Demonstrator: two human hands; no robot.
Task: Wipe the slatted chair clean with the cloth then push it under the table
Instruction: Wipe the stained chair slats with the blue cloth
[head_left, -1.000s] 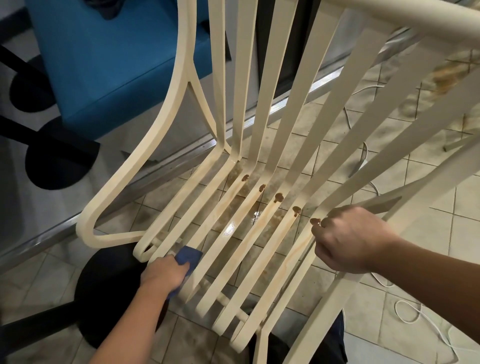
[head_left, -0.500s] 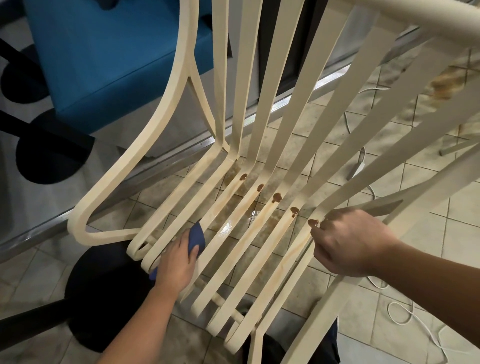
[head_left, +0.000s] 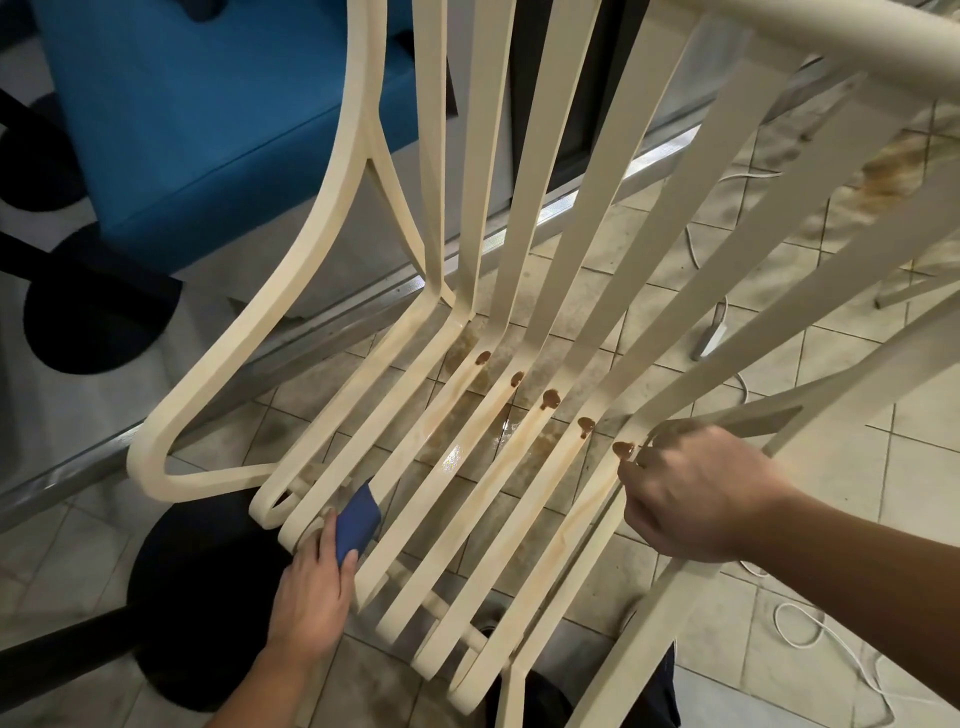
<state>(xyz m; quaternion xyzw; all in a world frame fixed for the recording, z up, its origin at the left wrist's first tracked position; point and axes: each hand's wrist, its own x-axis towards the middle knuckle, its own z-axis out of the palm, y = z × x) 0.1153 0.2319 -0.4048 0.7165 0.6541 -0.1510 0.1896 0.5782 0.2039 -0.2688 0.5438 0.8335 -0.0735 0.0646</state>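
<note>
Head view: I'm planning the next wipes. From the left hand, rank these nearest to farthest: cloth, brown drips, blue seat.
1. The cloth, held in the left hand at the front of the chair.
2. The brown drips, mid-seat, up and to the right.
3. The blue seat, beyond the chair, upper left.

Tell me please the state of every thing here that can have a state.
chair, dirty: brown streaks along the seat slats.
brown drops, glossy, sitting where the seat slats meet the back.
cloth, pressed on a left seat slat.
left hand, grips the cloth.
right hand, grips the chair at its right side.
floor, stained brown under the seat.
</note>
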